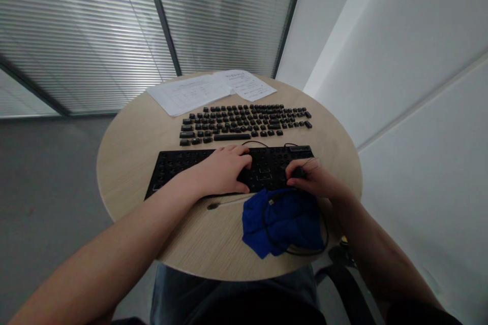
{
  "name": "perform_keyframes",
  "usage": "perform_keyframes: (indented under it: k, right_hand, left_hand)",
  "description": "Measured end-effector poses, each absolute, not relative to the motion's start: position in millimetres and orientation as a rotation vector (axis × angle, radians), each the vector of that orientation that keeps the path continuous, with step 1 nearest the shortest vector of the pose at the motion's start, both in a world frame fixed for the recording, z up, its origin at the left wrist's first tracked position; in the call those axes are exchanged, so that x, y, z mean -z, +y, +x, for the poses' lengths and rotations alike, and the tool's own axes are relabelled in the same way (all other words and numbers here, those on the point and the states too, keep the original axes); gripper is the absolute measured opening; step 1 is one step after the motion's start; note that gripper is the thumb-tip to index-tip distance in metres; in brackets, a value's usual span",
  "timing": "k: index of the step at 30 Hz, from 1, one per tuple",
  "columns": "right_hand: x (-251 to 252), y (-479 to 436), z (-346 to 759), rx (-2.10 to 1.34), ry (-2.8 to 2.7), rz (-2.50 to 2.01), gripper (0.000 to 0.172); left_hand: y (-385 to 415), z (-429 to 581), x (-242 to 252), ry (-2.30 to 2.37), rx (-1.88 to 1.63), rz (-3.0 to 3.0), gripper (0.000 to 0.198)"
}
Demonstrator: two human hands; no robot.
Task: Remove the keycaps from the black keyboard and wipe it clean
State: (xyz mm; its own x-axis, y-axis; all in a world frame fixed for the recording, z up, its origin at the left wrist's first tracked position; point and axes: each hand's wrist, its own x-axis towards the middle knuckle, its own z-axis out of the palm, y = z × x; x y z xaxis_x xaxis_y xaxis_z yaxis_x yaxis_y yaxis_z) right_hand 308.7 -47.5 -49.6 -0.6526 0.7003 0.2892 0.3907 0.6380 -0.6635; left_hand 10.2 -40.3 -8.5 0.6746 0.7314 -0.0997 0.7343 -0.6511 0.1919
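Observation:
A black keyboard base (179, 161) without most of its keycaps lies across the round table. My left hand (225, 170) rests on its middle, fingers apart, holding nothing. Over the right end of the base, my right hand (309, 176) is closed in a pinch on a small dark object (299, 172), perhaps a keycap or a puller; thin wire loops show beside the fingers. Behind the base, loose black keycaps are laid out in rows, with the long spacebar (232, 137) at the front.
A blue cloth (284, 221) with a black cable (267, 231) lies near the table's (202, 259) front edge. A small brush (213, 206) is left of the cloth. Printed papers (194, 92) lie at the back. A white wall stands at the right.

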Motion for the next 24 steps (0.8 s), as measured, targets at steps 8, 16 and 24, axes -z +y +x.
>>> perform_keyframes:
  k: [8,16,24]
  right_hand:
    - [53,-51,315,-0.908,-2.032,-0.758,0.025]
    - [50,-56,319,-0.974,-1.776,-0.703,0.019]
    - [60,-55,313,-1.175,-1.890,-0.623,0.022]
  left_hand:
    - [-40,10,12,1.180,0.030,2.706,0.050]
    - [-40,7,11,1.152,-0.013,2.691,0.048]
    - [-41,18,8,1.027,-0.593,2.384,0.040]
